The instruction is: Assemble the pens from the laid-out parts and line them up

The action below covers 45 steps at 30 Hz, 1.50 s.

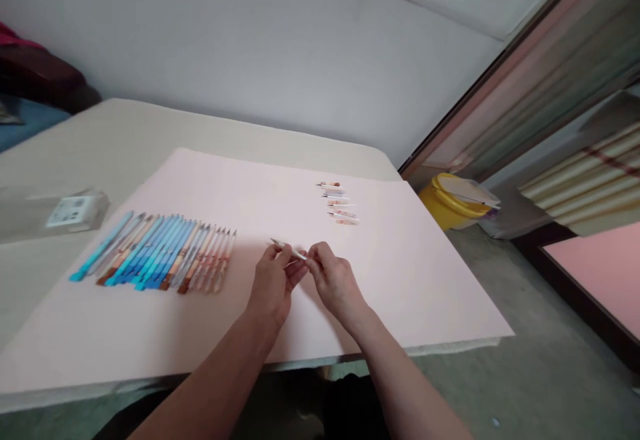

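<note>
Between my two hands is a slim white pen point(299, 254) with a dark pointed tip, tilted with the tip to the upper left. The fingers of my left hand point(273, 280) pinch it near the tip. My right hand point(334, 279) has thumb and fingers closed on its other end. Left of my hands, a row of pens point(165, 250) in blue, brown, grey and pale pink lies side by side. Beyond my right hand, several short, thin pen parts point(340, 203), some with dark tips, form a small column. Print details are too blurred to read.
A pale pink sheet point(400, 280) covers much of the table point(135, 120), which meets a white wall. A clear plastic packet with a white label point(71, 211) lies at the left. A yellow bucket point(445, 203) stands on the floor at right, near a pink-topped surface point(600, 267).
</note>
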### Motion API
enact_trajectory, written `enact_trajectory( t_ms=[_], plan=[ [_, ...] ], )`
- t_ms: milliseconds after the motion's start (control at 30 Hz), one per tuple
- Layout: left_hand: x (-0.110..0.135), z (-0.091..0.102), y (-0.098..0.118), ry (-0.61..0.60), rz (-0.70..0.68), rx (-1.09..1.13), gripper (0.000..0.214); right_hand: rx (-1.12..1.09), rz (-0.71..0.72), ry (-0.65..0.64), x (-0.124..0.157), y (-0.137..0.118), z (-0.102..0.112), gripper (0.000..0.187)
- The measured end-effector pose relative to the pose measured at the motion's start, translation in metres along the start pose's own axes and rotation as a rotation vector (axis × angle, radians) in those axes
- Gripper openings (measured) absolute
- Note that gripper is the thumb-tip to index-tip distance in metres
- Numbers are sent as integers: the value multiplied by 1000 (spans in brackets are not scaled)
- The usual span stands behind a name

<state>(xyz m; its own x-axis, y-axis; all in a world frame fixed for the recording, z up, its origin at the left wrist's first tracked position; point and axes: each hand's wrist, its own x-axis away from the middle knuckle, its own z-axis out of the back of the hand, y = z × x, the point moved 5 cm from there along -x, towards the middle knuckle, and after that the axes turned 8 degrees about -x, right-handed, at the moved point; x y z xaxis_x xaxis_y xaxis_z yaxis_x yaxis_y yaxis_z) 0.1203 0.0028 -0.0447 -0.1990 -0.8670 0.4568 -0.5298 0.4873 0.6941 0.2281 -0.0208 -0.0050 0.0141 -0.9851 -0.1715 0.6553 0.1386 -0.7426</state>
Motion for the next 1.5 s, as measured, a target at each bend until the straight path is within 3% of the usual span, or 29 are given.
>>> enact_trajectory(
  t_ms=[267,367,467,567,733,867,967,1167,1300,1500],
  plan=[
    [-5,7,1,33,-9,31,11,-40,-19,-28,0,3,-4,5],
    [-6,7,3,54,4,45,13,-54,-17,-6,-5,13,-1,14],
    [-7,9,7,82,4,52,14,56,-99,118,-15,43,11,25],
    [-7,9,8,95,13,45,13,311,-194,245,-27,82,24,26],
    [-5,8,5,94,42,58,13,546,-234,237,-37,135,29,49],
    [-4,6,4,78,40,53,13,581,-311,218,-36,155,33,58],
    [-4,5,4,80,46,49,13,535,-319,212,-36,157,42,58],
    [-6,7,5,94,49,50,12,493,-358,428,-33,146,73,36],
    [-8,9,7,109,55,49,13,536,-302,344,-31,139,65,33],
    [-11,11,9,107,44,55,13,561,-325,214,-29,140,54,23]
  ],
)
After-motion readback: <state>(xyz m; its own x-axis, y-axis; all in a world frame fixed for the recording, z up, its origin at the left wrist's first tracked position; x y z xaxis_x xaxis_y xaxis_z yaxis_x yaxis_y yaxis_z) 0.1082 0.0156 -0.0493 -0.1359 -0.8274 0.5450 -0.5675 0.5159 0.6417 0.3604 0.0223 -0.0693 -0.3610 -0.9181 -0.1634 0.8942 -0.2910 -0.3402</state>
